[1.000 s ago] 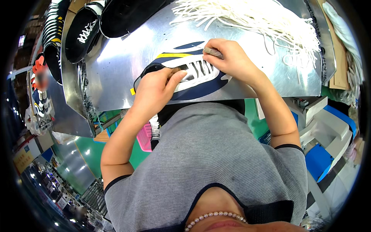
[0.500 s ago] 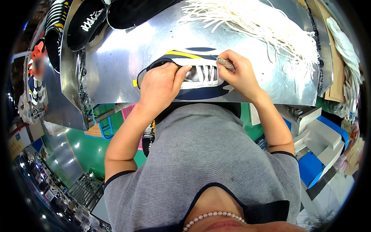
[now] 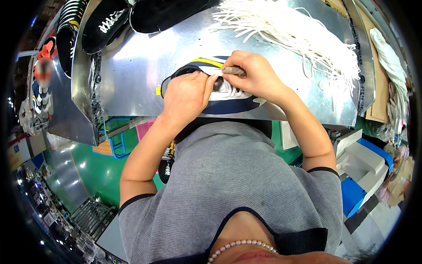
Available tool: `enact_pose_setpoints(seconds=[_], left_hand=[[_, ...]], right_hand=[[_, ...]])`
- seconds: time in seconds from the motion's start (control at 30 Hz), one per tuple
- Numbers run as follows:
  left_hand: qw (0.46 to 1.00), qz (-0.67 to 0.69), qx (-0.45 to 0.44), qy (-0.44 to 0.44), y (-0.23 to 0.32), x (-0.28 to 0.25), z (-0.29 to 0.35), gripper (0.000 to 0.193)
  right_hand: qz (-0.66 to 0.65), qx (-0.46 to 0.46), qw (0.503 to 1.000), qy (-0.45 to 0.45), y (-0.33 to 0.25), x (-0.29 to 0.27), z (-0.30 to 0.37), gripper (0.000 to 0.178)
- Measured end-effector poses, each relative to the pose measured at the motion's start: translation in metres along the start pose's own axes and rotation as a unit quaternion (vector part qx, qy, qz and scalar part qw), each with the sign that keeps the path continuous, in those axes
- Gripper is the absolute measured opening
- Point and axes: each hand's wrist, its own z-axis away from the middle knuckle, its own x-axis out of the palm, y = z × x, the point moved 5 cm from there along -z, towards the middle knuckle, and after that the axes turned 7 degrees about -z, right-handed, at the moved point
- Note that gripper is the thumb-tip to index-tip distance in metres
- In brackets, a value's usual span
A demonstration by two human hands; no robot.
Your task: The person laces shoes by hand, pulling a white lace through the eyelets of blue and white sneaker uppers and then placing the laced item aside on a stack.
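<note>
A navy, white and yellow sneaker (image 3: 233, 107) lies on its sole on the metal table, toe to the right. White shoelace (image 3: 234, 91) rows cross its lower opening. My left hand (image 3: 187, 93) is closed over the collar and tongue, thumb stretched along the opening. Against that thumb's tip, my right hand (image 3: 255, 75) is pinched shut at the eyelet edge; a white bit of lace shows at its fingertips, though the fingers hide most of it. A grey-brown wrap covers one right finger.
A heap of loose white laces (image 3: 303, 37) spreads across the table's far right. Black shoes (image 3: 103, 27) stand at the far left, beside a striped, laced shoe (image 3: 66, 46). A white and blue box (image 3: 358, 169) sits right of the table, below its edge.
My right hand has moved left from the toe end of the lacing to my left thumb. The left hand keeps its hold on the shoe. The view has shifted slightly.
</note>
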Motion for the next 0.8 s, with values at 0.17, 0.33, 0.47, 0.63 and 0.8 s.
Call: enact_pose_setpoints(seconds=[0.17, 0.33, 0.47, 0.63, 0.8], left_hand=[[1.0, 0.001, 0.029, -0.009, 0.001, 0.002, -0.008, 0.025], [0.999, 0.001, 0.032, -0.021, -0.001, 0.005, -0.013, 0.023], [0.998, 0.017, 0.061, -0.014, -0.004, -0.005, -0.013, 0.016], [0.987, 0.011, 0.111, 0.119, -0.016, -0.025, 0.031, 0.034], [0.848, 0.351, -0.332, 0.219, -0.031, 0.009, 0.112, 0.059]], right_hand=[[-0.21, 0.161, 0.963, -0.041, 0.017, 0.0, 0.009, 0.01], [-0.241, 0.135, 0.961, -0.01, 0.035, -0.001, 0.018, 0.01], [-0.419, 0.103, 0.899, 0.074, 0.047, -0.013, 0.024, 0.007], [-0.554, 0.12, 0.799, 0.201, 0.061, -0.016, 0.028, 0.009], [-0.559, 0.125, 0.794, 0.202, 0.061, -0.014, 0.026, 0.013]])
